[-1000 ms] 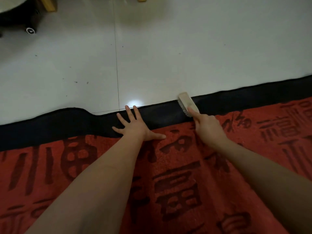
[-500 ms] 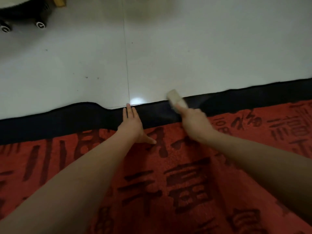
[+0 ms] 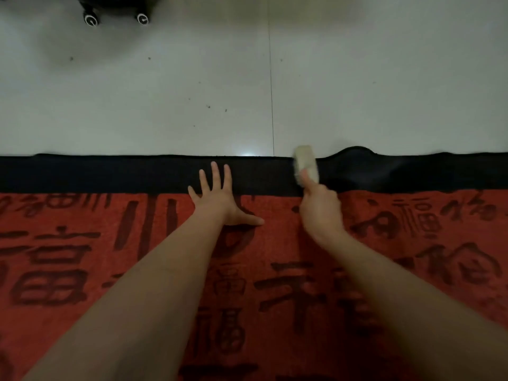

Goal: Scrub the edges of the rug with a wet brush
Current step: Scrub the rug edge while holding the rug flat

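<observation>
A red rug [image 3: 275, 243] with dark characters and a black border band [image 3: 110, 173] fills the lower half of the view. My right hand [image 3: 320, 210] grips a pale scrub brush [image 3: 306, 164], which lies on the black border at the rug's far edge. My left hand [image 3: 220, 199] rests flat on the rug with fingers spread, its fingertips on the black band, to the left of the brush. Just right of the brush the border bulges up in a wrinkle [image 3: 357, 154].
Pale tiled floor [image 3: 165, 92] lies beyond the rug, with a tile seam [image 3: 270, 92] running toward the brush and small dark specks. Two black caster wheels [image 3: 116, 19] of a rolling object sit at the top left.
The view has shifted, so the rug edge now runs level across the frame. My left hand has spread its fingers on the border. The brush stays on the black band in my right hand.
</observation>
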A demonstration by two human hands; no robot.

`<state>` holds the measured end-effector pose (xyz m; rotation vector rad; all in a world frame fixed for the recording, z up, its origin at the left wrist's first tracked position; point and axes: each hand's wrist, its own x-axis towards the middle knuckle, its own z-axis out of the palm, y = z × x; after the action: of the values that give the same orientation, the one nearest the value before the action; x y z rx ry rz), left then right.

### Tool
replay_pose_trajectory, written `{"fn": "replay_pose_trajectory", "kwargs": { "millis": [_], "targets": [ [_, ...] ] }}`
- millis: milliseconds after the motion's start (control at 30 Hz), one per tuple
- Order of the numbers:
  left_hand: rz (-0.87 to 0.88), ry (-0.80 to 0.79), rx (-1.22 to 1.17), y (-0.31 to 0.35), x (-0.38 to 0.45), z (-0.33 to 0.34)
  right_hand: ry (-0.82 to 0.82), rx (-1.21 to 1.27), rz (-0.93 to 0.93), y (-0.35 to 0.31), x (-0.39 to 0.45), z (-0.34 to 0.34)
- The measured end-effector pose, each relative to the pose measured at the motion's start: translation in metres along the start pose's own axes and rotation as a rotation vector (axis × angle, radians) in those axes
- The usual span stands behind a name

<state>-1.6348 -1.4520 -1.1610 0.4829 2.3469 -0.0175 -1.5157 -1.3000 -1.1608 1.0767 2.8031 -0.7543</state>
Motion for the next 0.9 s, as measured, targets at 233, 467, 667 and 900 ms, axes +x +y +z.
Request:
{"fn": "replay_pose_trajectory", "kwargs": {
  "millis": [233,467,667,900],
  "targets": [
    [0.013,0.045,-0.031,-0.01,0.003,0.007,-0.026,-0.189,-0.198,0.011,0.013,0.005],
    [0.021,0.059,-0.058,-0.011,0.006,0.009,-0.184,-0.039,-0.335,-0.013,-0.023,0.023],
    [0.08,0.135,-0.036,-0.023,0.002,0.019,-0.164,-0.274,-0.259,-0.042,-0.024,0.015],
    [0.032,-0.038,-0.015,-0.037,-0.007,-0.002,-0.158,-0.242,-0.213,-0.106,-0.02,0.005]
  ]
}}
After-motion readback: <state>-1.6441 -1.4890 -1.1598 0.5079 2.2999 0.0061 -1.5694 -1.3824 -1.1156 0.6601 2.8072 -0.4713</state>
